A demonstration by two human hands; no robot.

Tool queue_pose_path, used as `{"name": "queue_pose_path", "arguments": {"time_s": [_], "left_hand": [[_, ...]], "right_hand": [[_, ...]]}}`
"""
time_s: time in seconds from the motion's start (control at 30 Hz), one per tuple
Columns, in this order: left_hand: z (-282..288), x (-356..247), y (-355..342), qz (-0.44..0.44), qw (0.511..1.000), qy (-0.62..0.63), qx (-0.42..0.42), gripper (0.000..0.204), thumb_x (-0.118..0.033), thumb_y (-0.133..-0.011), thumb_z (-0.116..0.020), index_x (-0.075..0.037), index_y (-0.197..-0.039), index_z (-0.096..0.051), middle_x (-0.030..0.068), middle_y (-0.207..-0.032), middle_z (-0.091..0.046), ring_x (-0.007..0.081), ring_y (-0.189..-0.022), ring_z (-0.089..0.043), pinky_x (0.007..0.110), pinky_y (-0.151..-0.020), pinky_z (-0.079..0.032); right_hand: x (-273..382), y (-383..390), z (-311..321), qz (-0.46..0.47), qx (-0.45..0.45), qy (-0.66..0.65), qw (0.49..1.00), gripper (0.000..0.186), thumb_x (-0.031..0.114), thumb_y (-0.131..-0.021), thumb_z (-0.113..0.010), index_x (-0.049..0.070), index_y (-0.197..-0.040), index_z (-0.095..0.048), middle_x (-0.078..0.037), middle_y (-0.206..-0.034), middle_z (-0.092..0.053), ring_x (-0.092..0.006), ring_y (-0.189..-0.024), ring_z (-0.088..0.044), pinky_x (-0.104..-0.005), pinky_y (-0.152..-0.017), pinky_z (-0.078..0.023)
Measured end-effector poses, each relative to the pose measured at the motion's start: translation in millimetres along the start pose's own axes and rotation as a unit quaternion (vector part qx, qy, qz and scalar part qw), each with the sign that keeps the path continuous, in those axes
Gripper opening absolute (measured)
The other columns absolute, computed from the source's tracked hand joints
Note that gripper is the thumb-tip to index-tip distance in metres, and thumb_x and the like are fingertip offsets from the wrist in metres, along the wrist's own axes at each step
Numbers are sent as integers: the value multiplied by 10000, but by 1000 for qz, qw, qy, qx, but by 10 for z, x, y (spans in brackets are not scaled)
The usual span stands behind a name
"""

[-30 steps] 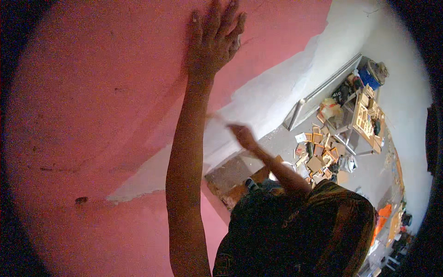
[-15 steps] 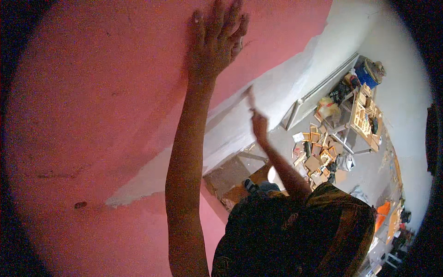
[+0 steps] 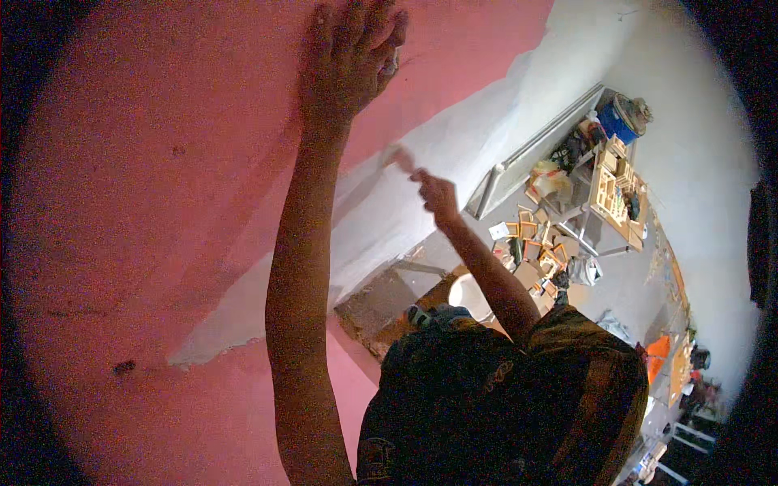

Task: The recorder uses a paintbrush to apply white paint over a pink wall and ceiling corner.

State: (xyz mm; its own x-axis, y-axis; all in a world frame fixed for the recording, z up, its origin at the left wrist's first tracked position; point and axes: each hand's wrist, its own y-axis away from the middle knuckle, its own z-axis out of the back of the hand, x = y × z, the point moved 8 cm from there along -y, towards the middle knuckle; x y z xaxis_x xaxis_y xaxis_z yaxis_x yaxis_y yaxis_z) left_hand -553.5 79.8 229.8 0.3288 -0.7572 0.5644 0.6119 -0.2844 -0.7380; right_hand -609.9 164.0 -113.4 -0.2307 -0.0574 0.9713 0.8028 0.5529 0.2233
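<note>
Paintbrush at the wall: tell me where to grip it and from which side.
Grip the paintbrush by its handle end, coming from the lower right, where the right hand holds it. Its blurred tip points up-left onto the wall at the pink-white edge, so that end should probably stay free.

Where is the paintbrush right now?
In the head view, the paintbrush is in the right hand, its tip against the wall where pink paint meets white, below the left hand.
</note>
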Motion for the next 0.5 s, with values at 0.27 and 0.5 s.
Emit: {"name": "queue_pose_path", "arguments": {"time_s": [0.27,0.5], "left_hand": [[117,-62,-37,-9,1000,-23,16,482,-335,-823,-454,-123,-1251,-387,86,-1406,-216,311,-1284,-211,543,-1015,-173],[49,-86,-16,-9,999,-45,25,528,-388,-800,-486,-141,-1253,-378,91,-1409,-205,311,-1284,-207,549,-1017,-157]], "right_hand": [[114,-522,1067,56,-269,-312,910,318,303,-895,-438,24,-989,-559,35,-553,-390,-59,-404,-298,-202,-344,-263],[17,49,-160,437,-222,417,766,231,148,-872,-397,40,-962,-580,-74,-544,-508,-174,-454,-473,-328,-437,-381]]}}
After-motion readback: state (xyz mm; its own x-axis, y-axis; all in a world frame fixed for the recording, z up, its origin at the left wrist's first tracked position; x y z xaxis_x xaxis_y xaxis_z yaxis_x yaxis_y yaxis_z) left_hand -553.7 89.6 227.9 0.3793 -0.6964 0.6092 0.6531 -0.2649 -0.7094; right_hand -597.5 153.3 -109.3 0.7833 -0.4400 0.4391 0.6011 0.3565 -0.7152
